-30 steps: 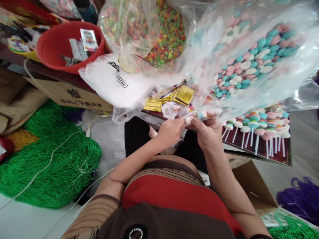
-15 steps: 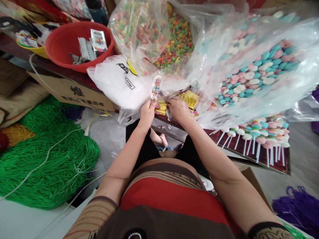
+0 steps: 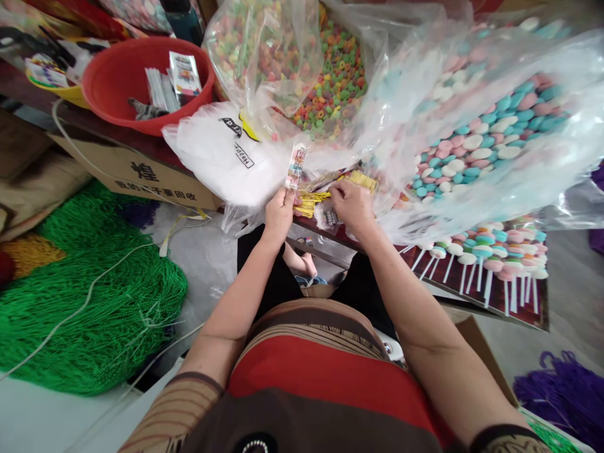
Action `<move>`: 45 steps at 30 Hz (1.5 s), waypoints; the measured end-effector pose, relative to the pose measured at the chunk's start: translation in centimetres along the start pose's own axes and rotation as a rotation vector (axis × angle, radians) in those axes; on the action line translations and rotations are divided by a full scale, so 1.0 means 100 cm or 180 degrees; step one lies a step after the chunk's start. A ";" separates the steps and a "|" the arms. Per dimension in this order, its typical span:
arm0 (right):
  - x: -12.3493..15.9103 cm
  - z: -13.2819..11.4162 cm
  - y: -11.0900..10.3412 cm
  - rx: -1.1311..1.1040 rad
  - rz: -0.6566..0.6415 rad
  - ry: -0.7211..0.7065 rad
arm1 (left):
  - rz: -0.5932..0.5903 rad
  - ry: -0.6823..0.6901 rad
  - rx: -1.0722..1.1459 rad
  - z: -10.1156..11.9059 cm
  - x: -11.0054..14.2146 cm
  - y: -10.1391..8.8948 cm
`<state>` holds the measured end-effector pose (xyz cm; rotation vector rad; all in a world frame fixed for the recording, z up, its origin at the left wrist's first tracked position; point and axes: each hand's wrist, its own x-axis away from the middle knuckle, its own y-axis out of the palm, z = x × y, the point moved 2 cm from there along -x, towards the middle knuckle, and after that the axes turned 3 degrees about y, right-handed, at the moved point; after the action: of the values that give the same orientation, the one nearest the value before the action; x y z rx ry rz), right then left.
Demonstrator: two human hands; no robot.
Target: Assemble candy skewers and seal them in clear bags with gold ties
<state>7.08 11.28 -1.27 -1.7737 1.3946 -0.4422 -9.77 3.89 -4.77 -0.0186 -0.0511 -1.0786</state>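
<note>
My left hand (image 3: 279, 214) is closed, thumb on top, on the lower end of a slim clear packet (image 3: 297, 165) with a printed coloured picture, which stands up from the fingers. Right beside its fingertips fans out a bunch of gold twist ties (image 3: 312, 202) at the table edge. My right hand (image 3: 353, 204) is a little to the right, its fingertips pinched together; whatever lies between them is too small to make out. Behind it a second bundle of gold ties (image 3: 364, 181) shows in part. Below, between the hands, lies a small printed clear wrapper (image 3: 325, 216).
Large clear bags of coloured ring candies (image 3: 340, 82) and pastel candies (image 3: 495, 135) fill the back. White printed bags (image 3: 212, 157) and a red basin (image 3: 117, 119) stand left. Candy sticks (image 3: 486, 264) lie right. Green cords (image 3: 94, 289) and a white cable (image 3: 89, 292) are at left.
My right hand has moved slightly right, away from the gold twist ties by my left hand, uncovering the small wrapper. My left hand and its packet have stayed nearly still.
</note>
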 end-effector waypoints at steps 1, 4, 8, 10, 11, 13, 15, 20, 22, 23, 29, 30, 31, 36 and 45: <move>0.003 0.001 -0.006 -0.0179 0.0179 0.0044 | 0.0013 -0.0028 0.0040 0.001 -0.001 0.000; 0.016 0.005 -0.025 -0.0846 0.0618 0.0351 | 0.0057 -0.0079 0.0122 0.006 -0.001 -0.001; 0.035 0.002 -0.038 -0.2251 0.0742 0.0984 | 0.0097 0.0073 0.0412 0.024 0.011 0.007; 0.044 -0.006 -0.040 -0.2775 0.0672 0.1072 | -0.0105 -0.0085 0.0880 0.035 0.023 0.019; 0.048 -0.011 -0.040 -0.2918 0.0637 0.1075 | -0.0281 -0.0260 0.1121 0.041 0.030 0.026; 0.056 -0.020 -0.038 -0.2982 0.0585 0.1076 | -0.0634 -0.0643 0.1469 0.051 0.043 0.041; 0.063 -0.026 -0.036 -0.2819 0.0575 0.1068 | -0.0819 -0.0936 0.1616 0.059 0.053 0.051; 0.069 -0.027 -0.032 -0.2302 0.0719 0.1018 | -0.0889 -0.1173 0.1609 0.069 0.062 0.057; 0.069 -0.025 -0.032 -0.2175 0.0799 0.1003 | -0.0924 -0.1199 0.1613 0.069 0.062 0.057; 0.069 -0.024 -0.032 -0.2116 0.0820 0.0998 | -0.0914 -0.1189 0.1626 0.069 0.062 0.057; 0.071 -0.023 -0.032 -0.2080 0.0653 0.0814 | -0.0741 -0.0908 0.1495 0.062 0.059 0.057; 0.071 -0.024 -0.033 -0.2086 0.0592 0.0734 | -0.0740 -0.0848 0.1454 0.061 0.058 0.057; 0.072 -0.025 -0.034 -0.2072 0.0529 0.0658 | -0.0738 -0.0790 0.1421 0.060 0.058 0.057; 0.074 -0.027 -0.039 -0.1870 0.0397 0.0620 | -0.0757 -0.0682 0.1327 0.057 0.060 0.056; 0.077 -0.020 -0.032 -0.2961 0.0297 0.1121 | -0.1283 -0.1142 0.1739 0.063 0.068 0.060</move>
<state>10.20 3.62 0.84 -2.4063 2.1442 -0.0251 -1.45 1.01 1.89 0.3025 -0.6954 -1.4225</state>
